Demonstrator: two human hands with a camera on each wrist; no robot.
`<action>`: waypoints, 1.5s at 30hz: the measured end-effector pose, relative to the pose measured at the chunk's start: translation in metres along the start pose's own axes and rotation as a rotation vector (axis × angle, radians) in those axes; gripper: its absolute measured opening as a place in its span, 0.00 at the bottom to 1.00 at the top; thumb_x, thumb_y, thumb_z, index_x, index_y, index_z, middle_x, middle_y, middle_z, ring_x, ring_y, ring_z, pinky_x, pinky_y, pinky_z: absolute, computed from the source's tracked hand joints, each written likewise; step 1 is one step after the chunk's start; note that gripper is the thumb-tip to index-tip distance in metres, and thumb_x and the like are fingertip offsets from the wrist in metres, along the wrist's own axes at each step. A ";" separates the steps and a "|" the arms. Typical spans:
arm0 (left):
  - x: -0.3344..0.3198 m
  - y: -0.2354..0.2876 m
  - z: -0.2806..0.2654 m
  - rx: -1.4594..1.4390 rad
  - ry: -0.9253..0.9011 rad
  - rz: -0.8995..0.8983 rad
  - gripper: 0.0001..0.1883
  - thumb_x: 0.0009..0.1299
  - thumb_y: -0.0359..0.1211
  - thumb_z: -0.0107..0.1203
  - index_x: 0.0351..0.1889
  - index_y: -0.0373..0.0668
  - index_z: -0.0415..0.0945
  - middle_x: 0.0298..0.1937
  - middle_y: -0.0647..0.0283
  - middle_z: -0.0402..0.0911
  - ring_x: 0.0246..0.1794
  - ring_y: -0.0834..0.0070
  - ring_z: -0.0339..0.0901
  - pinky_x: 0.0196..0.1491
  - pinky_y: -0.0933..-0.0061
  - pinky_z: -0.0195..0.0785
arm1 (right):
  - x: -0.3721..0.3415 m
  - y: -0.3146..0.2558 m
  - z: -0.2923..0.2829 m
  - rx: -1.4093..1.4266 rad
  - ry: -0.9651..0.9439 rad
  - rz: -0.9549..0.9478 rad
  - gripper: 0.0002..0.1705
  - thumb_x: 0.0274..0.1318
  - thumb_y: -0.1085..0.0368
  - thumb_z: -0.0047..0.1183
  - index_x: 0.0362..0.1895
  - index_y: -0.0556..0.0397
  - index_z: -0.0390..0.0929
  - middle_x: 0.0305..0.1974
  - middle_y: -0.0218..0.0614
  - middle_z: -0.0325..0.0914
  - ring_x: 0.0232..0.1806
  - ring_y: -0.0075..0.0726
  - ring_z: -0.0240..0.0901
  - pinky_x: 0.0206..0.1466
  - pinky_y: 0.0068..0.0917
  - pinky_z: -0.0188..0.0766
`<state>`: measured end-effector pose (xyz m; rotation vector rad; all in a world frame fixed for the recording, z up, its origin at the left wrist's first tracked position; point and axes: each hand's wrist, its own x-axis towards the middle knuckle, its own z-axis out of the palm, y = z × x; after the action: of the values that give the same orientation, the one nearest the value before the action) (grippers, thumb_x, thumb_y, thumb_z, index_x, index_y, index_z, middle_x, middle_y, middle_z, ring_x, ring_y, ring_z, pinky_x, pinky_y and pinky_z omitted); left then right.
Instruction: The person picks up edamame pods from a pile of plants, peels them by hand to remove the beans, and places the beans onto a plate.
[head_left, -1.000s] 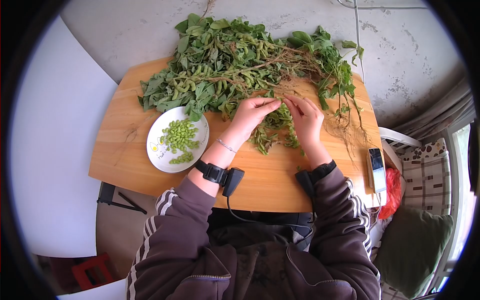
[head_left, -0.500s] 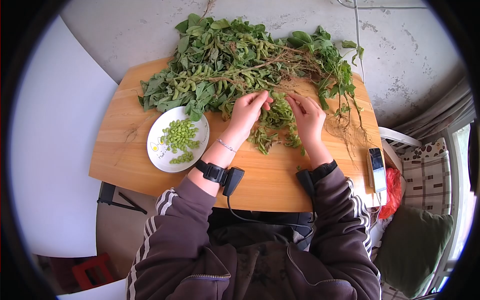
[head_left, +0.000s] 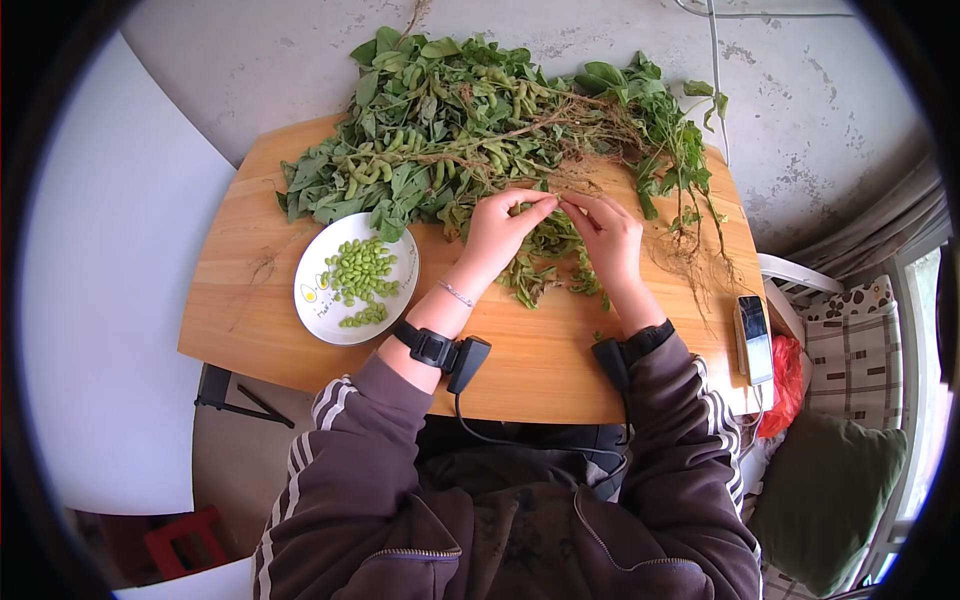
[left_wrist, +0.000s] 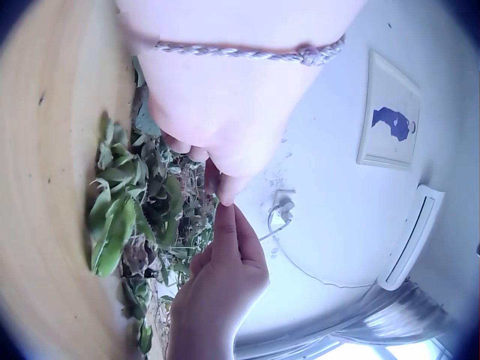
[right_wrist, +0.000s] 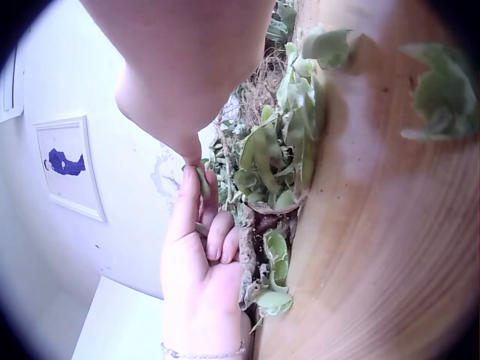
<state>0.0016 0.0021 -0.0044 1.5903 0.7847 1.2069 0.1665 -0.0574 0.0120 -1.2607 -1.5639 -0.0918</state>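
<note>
I have both hands together over the middle of the table, and I take the step in hand to be splitting a bean pod. It sits at the meeting fingertips, above a heap of husks and right of the plate. The left hand pinches it between thumb and forefinger; its other fingers curl toward the palm, and I can't tell whether they hold anything too. The right hand is drawn into a pinch at the same spot, on what I read as the pod's other end, though its fingertips are partly hidden from me.

As I judge it, the next move calls for working the seam apart gently, so nothing gets crushed or flung; any freed bean would then need carrying left to the plate.

That plate, white with a painted egg, sits on the left, well apart from the fingertips. It holds shelled green beans, bunched around the middle with a small cluster toward the near rim; I see no husks among them. A leaf overlaps its far edge. The husks lie in no container, just loose on the wood. Uprooted plants cover the far side, many pods on them. Off to the right is a red plastic bag, its contents hidden from me.
</note>
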 end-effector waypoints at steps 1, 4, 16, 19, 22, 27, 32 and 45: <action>0.000 -0.002 0.000 -0.024 0.016 -0.070 0.14 0.67 0.39 0.67 0.44 0.38 0.86 0.39 0.66 0.86 0.38 0.81 0.78 0.45 0.79 0.69 | 0.000 0.000 0.000 -0.002 -0.001 -0.004 0.06 0.55 0.66 0.66 0.38 0.50 0.87 0.27 0.33 0.81 0.24 0.34 0.76 0.28 0.27 0.73; 0.000 0.002 -0.004 -0.082 0.083 -0.210 0.14 0.70 0.39 0.64 0.45 0.38 0.85 0.38 0.67 0.86 0.35 0.83 0.76 0.43 0.80 0.68 | -0.001 0.001 0.001 -0.010 -0.005 -0.006 0.06 0.55 0.66 0.66 0.37 0.50 0.87 0.27 0.33 0.80 0.24 0.35 0.76 0.28 0.28 0.73; -0.003 0.005 0.000 0.146 -0.037 0.083 0.16 0.65 0.39 0.69 0.43 0.37 0.86 0.43 0.58 0.87 0.43 0.72 0.83 0.50 0.74 0.71 | 0.000 0.004 0.002 0.008 0.027 -0.001 0.06 0.55 0.67 0.66 0.38 0.51 0.87 0.27 0.34 0.80 0.22 0.34 0.75 0.27 0.27 0.72; -0.003 0.005 0.000 0.160 -0.062 0.006 0.17 0.64 0.40 0.69 0.44 0.37 0.86 0.44 0.57 0.87 0.43 0.73 0.83 0.50 0.74 0.72 | -0.001 0.003 0.000 -0.009 -0.006 -0.009 0.06 0.55 0.67 0.66 0.38 0.51 0.87 0.27 0.33 0.80 0.22 0.34 0.74 0.27 0.28 0.72; -0.002 0.004 -0.001 0.085 -0.025 -0.043 0.18 0.65 0.40 0.69 0.45 0.35 0.86 0.43 0.57 0.88 0.43 0.74 0.83 0.50 0.73 0.72 | 0.000 0.001 0.000 -0.006 -0.001 -0.018 0.06 0.55 0.67 0.66 0.38 0.50 0.87 0.26 0.33 0.80 0.22 0.34 0.74 0.27 0.28 0.72; -0.003 0.015 -0.001 -0.258 0.057 -0.179 0.20 0.69 0.40 0.66 0.49 0.32 0.83 0.42 0.61 0.87 0.30 0.84 0.78 0.35 0.81 0.69 | -0.001 0.001 0.000 -0.021 -0.047 -0.014 0.07 0.55 0.65 0.66 0.38 0.49 0.87 0.25 0.33 0.79 0.22 0.35 0.74 0.28 0.28 0.72; 0.002 0.008 -0.013 -0.463 0.129 -0.233 0.18 0.74 0.39 0.60 0.54 0.36 0.81 0.28 0.78 0.77 0.16 0.94 0.47 0.19 0.86 0.38 | -0.001 0.001 0.000 -0.022 -0.055 -0.004 0.07 0.56 0.65 0.65 0.39 0.50 0.87 0.25 0.34 0.79 0.23 0.36 0.74 0.28 0.29 0.72; -0.005 0.011 -0.003 -0.379 -0.190 -0.314 0.19 0.75 0.41 0.58 0.59 0.40 0.80 0.23 0.84 0.61 0.16 0.93 0.46 0.20 0.83 0.37 | 0.000 -0.003 -0.002 0.034 -0.068 0.078 0.14 0.51 0.63 0.70 0.43 0.49 0.88 0.21 0.31 0.74 0.20 0.27 0.67 0.25 0.25 0.66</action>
<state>-0.0034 -0.0047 0.0044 1.1980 0.6127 0.8985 0.1660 -0.0599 0.0148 -1.3084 -1.5655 0.0274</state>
